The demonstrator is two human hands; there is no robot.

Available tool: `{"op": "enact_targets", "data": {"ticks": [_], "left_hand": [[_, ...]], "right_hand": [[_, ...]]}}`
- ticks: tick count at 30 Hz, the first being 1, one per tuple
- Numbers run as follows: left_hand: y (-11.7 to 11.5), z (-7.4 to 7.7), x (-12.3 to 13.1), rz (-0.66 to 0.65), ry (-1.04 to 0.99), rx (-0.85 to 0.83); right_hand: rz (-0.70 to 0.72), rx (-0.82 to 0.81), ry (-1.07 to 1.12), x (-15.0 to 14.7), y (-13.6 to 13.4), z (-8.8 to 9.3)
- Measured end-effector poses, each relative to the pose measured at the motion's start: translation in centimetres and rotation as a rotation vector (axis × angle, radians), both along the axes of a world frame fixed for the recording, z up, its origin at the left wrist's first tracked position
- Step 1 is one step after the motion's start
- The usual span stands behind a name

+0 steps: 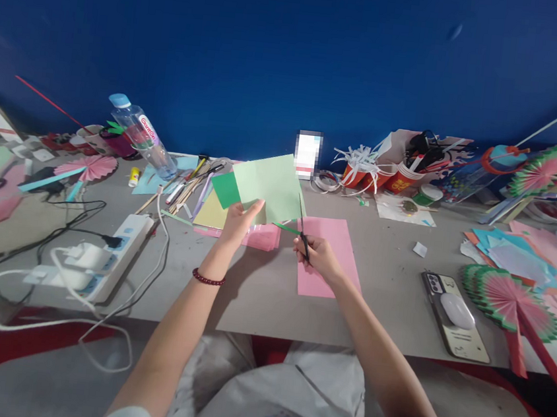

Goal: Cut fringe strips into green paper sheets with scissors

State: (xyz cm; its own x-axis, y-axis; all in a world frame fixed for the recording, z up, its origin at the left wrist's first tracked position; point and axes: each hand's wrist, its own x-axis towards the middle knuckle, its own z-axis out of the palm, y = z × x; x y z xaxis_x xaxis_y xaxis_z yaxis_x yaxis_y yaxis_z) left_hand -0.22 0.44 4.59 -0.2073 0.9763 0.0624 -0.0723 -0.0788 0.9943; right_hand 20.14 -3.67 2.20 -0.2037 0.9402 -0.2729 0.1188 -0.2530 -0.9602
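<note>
My left hand [240, 221] is closed on the lower edge of a light green paper sheet [271, 184], which it holds up over the table; a darker green part [225, 190] shows at the sheet's left side. My right hand [317, 256] grips small black scissors [302, 227] whose blades point up at the sheet's right edge. A thin green strip [286, 228] hangs at the cut. A pink sheet [326, 256] lies flat beneath my right hand.
A power strip [109, 250] with white cables lies at left, a water bottle [141, 134] behind it. A phone with a white mouse on it [454, 313] and paper fans [512, 303] lie right. Red cups [391, 177] stand at the back.
</note>
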Motion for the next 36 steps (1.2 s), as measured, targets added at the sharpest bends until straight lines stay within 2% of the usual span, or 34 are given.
{"op": "enact_targets", "data": {"ticks": [19, 36], "left_hand": [[-0.01, 0.03, -0.02, 0.011, 0.044, -0.005], [-0.11, 0.12, -0.07, -0.045, 0.112, -0.008]], "right_hand": [[-0.031, -0.021, -0.017, -0.03, 0.03, 0.09], [-0.025, 0.008, 0.0, 0.07, 0.01, 0.26]]}}
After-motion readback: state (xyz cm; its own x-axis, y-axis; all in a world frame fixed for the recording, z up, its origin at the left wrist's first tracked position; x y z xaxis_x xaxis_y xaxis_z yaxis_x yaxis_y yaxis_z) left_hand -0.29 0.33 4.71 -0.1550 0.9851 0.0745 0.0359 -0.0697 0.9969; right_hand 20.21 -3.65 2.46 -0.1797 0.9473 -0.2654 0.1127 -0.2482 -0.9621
